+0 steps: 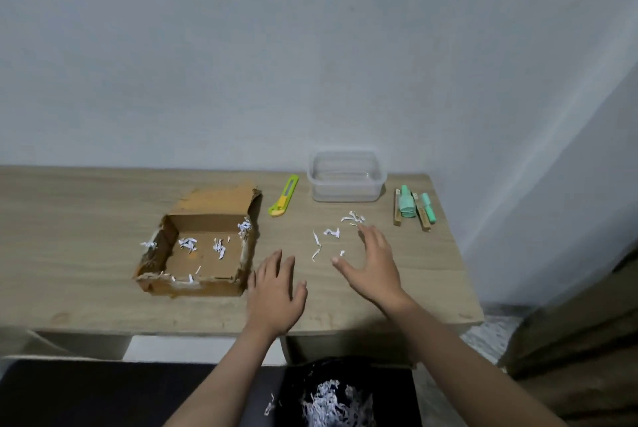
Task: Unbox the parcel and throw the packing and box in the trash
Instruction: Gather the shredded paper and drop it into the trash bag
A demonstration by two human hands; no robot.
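An open brown cardboard box (203,247) sits on the wooden table (69,219), with a few white paper shreds left inside. More white shreds (331,232) lie scattered on the table right of the box. My left hand (276,292) hovers flat beside the box's right wall, fingers spread. My right hand (374,262) is spread over the loose shreds, fingers relaxed, holding nothing. Below the table edge, a black trash bag (345,399) holds a heap of white shredded paper.
A yellow-green box cutter (283,196) lies behind the box. A clear plastic container (346,176) stands at the back. Mint-green items and wooden sticks (414,207) lie at the right, near the table's right edge. A dark surface sits at lower left.
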